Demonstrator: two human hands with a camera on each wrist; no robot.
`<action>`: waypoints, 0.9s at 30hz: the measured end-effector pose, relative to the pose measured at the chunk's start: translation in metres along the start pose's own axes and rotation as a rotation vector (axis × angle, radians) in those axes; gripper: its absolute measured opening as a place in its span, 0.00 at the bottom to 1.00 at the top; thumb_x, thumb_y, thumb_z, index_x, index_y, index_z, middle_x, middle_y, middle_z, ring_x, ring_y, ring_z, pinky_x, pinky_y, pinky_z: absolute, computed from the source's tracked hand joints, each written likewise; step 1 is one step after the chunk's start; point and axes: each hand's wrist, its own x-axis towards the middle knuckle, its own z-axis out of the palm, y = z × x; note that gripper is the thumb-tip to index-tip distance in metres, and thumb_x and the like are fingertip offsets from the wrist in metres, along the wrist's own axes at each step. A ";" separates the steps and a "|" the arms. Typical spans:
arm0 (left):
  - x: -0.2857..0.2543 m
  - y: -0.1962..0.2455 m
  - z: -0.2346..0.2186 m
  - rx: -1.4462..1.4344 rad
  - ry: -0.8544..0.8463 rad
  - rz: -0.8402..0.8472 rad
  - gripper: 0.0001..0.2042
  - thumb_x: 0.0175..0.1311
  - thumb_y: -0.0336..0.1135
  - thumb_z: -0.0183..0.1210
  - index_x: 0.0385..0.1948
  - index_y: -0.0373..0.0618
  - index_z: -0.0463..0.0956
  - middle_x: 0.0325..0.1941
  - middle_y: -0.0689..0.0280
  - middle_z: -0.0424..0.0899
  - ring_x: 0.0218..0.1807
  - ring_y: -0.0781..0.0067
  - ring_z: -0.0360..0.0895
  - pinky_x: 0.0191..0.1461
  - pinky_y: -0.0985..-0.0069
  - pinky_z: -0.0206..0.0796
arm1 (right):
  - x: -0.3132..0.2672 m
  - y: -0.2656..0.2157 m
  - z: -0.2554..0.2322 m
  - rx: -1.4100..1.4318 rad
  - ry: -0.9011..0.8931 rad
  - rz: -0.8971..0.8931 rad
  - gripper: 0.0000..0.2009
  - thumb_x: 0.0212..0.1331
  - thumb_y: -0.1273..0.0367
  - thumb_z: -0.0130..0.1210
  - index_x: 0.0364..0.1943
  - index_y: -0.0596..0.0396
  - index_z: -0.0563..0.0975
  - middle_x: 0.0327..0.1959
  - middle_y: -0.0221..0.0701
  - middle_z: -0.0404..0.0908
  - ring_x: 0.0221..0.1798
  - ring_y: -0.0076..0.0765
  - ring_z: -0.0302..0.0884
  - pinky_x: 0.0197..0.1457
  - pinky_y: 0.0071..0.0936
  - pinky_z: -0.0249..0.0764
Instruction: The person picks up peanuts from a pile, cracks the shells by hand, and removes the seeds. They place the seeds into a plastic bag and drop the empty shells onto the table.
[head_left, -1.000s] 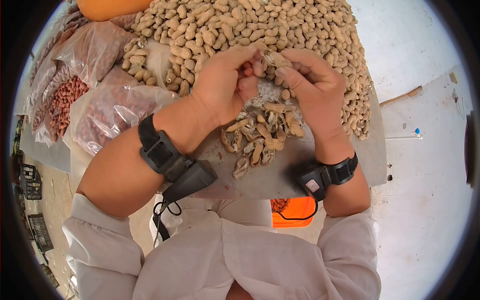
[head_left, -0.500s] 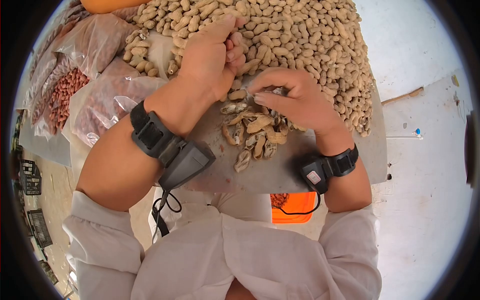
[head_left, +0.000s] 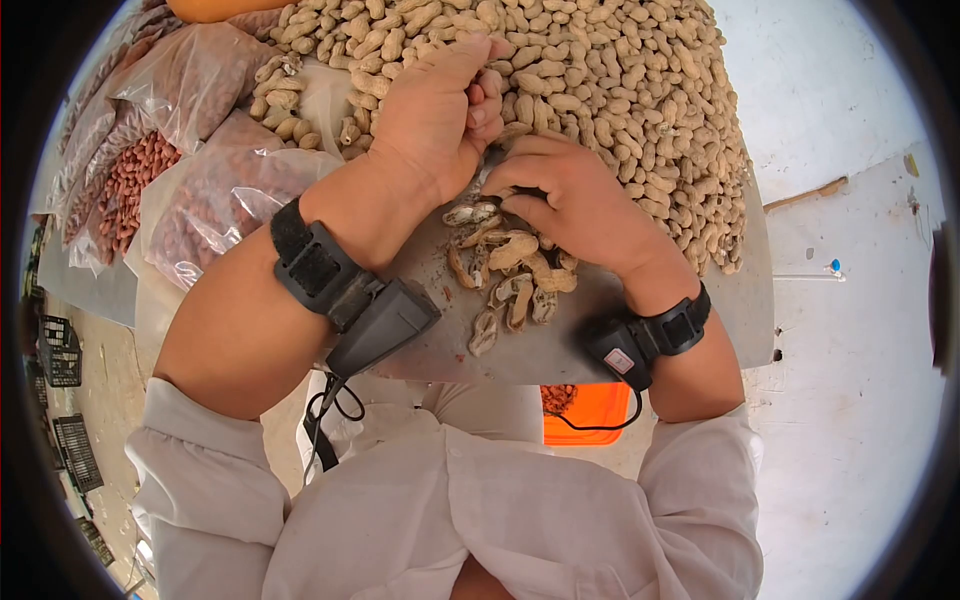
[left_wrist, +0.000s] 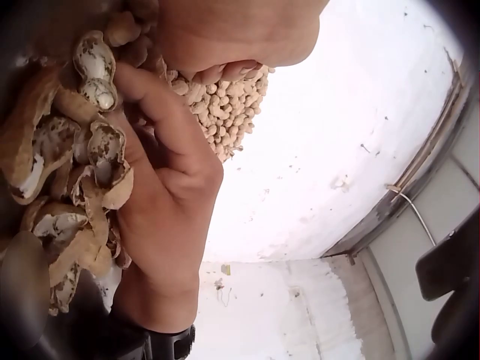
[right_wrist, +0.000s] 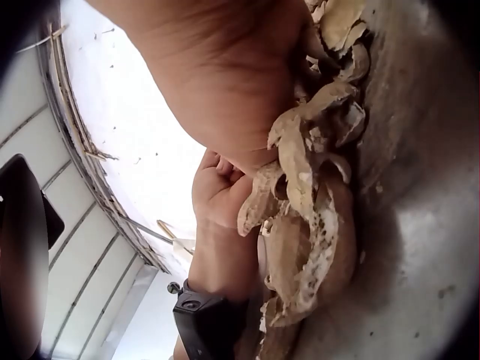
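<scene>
My left hand (head_left: 435, 115) is at the near edge of a heap of unshelled peanuts (head_left: 640, 110), its fingers curled in toward the palm. The palm side is hidden, so I cannot tell whether anything lies inside. Close by on the right, my right hand (head_left: 580, 205) reaches over broken peanut shells (head_left: 515, 250), thumb and forefinger apart. In the left wrist view, the right fingertips come right beside a split shell (left_wrist: 96, 67) with a pale, speckled lining. Cracked shells (right_wrist: 300, 217) lie beneath the right hand in the right wrist view.
Clear plastic bags of reddish shelled peanuts (head_left: 225, 205) stand on the left, with loose red kernels (head_left: 135, 190) in an open one. A grey metal tabletop (head_left: 420, 340) bears the shells. An orange container (head_left: 590, 420) sits below its front edge.
The hands were together over the shells with a cracked peanut between them. They separated, the left going up-left and the right down to the shells. Lately the right has shifted left.
</scene>
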 end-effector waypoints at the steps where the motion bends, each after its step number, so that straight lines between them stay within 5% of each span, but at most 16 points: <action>1: 0.000 0.000 -0.001 -0.001 -0.009 0.000 0.11 0.65 0.37 0.50 0.41 0.40 0.71 0.19 0.75 0.64 0.18 0.87 0.54 0.22 0.86 0.46 | -0.001 0.001 -0.001 0.052 0.008 0.019 0.11 0.47 0.79 0.54 0.36 0.53 0.79 0.32 0.31 0.75 0.37 0.36 0.73 0.42 0.29 0.70; 6: 0.000 0.002 -0.002 -0.021 -0.007 -0.045 0.12 0.64 0.36 0.51 0.43 0.39 0.71 0.21 0.74 0.67 0.18 0.88 0.56 0.22 0.86 0.48 | -0.010 -0.004 -0.017 0.467 -0.027 0.321 0.07 0.51 0.79 0.54 0.35 0.59 0.78 0.30 0.27 0.77 0.33 0.21 0.73 0.37 0.21 0.70; 9: -0.001 0.003 0.001 0.023 -0.021 -0.065 0.12 0.63 0.35 0.52 0.44 0.38 0.71 0.21 0.73 0.67 0.18 0.88 0.56 0.21 0.87 0.48 | -0.012 0.008 -0.014 0.523 0.117 0.267 0.07 0.50 0.76 0.55 0.35 0.60 0.77 0.25 0.26 0.76 0.27 0.19 0.69 0.32 0.18 0.68; 15: -0.001 -0.001 -0.004 0.107 -0.149 -0.149 0.10 0.61 0.29 0.53 0.43 0.38 0.73 0.23 0.73 0.70 0.18 0.88 0.56 0.20 0.87 0.48 | -0.010 0.014 -0.019 0.999 0.451 0.286 0.07 0.53 0.77 0.56 0.37 0.62 0.78 0.33 0.29 0.80 0.34 0.21 0.76 0.37 0.17 0.72; 22: -0.009 -0.004 0.004 0.270 -0.256 -0.116 0.08 0.58 0.28 0.58 0.39 0.38 0.76 0.27 0.71 0.76 0.20 0.88 0.60 0.21 0.88 0.49 | -0.007 0.014 -0.015 1.034 0.554 0.269 0.10 0.51 0.77 0.58 0.39 0.62 0.78 0.34 0.31 0.81 0.35 0.24 0.78 0.39 0.19 0.74; 27: -0.008 -0.009 0.005 0.436 -0.177 -0.016 0.10 0.57 0.32 0.61 0.39 0.38 0.78 0.26 0.73 0.76 0.21 0.87 0.61 0.22 0.89 0.49 | -0.006 0.009 -0.011 0.957 0.603 0.265 0.09 0.50 0.78 0.59 0.38 0.61 0.78 0.32 0.29 0.80 0.34 0.21 0.77 0.37 0.17 0.73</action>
